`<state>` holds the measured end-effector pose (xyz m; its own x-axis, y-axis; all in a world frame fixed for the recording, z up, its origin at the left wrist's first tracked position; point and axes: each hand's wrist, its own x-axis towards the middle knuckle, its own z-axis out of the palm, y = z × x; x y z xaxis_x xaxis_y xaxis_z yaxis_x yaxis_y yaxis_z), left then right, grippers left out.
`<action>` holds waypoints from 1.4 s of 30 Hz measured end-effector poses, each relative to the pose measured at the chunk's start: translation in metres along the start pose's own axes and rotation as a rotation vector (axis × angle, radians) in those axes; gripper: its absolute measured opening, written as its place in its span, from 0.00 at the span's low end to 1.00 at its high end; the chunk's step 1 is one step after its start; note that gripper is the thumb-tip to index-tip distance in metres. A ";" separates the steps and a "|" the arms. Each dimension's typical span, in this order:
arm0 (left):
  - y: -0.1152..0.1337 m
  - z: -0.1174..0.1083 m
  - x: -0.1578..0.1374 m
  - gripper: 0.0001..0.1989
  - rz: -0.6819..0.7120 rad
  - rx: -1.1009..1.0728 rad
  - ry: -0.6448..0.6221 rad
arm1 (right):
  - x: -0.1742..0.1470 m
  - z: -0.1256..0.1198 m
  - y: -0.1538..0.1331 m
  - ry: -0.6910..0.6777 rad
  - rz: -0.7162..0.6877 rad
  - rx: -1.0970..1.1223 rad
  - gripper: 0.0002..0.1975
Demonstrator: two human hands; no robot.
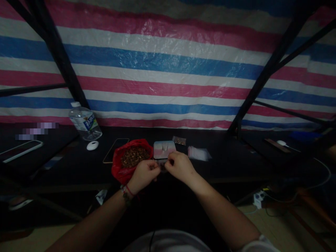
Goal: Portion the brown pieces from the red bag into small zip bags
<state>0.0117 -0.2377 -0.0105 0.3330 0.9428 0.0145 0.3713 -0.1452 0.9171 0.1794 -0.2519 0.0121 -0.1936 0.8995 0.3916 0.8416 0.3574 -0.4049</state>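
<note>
My left hand (146,170) and my right hand (181,167) are close together at the table's front edge. Between them, both sets of fingers pinch a small see-through plastic bag (163,166) with dark bits in it. Just beyond sits a flat, light-topped device like a small scale (162,148). To the left of it, a red plastic bag (114,163) stands open, full of small brown pieces (134,156). A filled little bag (179,140) lies behind the device. Flat see-through bags (198,153) are stacked right of my right hand.
A plastic bottle (85,122) and a white rounded case (92,145) stand at the left. One phone (111,149) lies partly behind the red bag, another phone (22,150) at far left. Dark metal posts (252,89) flank the striped sheet (162,80).
</note>
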 end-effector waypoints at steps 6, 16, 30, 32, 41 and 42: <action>0.001 -0.001 -0.001 0.08 -0.006 -0.004 -0.013 | 0.000 -0.007 0.003 0.010 -0.136 0.141 0.07; 0.003 0.002 -0.005 0.10 0.016 0.042 -0.056 | -0.010 -0.012 -0.013 -0.261 -0.205 -0.068 0.09; 0.002 -0.022 0.000 0.16 0.406 0.126 0.276 | -0.001 -0.015 0.006 -0.213 -0.231 0.280 0.12; -0.005 -0.033 0.007 0.25 0.371 -0.056 0.147 | 0.000 -0.018 0.008 -0.165 -0.209 0.348 0.14; -0.021 -0.037 0.013 0.23 0.061 -0.553 -0.163 | 0.007 0.001 0.021 0.020 -0.118 0.659 0.12; -0.019 -0.041 0.013 0.23 0.065 -0.570 -0.135 | 0.008 0.001 0.023 0.053 -0.096 0.691 0.12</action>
<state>-0.0266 -0.2100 -0.0111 0.4607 0.8855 0.0612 -0.1654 0.0179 0.9861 0.1970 -0.2359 0.0047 -0.2116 0.8487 0.4846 0.3051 0.5284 -0.7922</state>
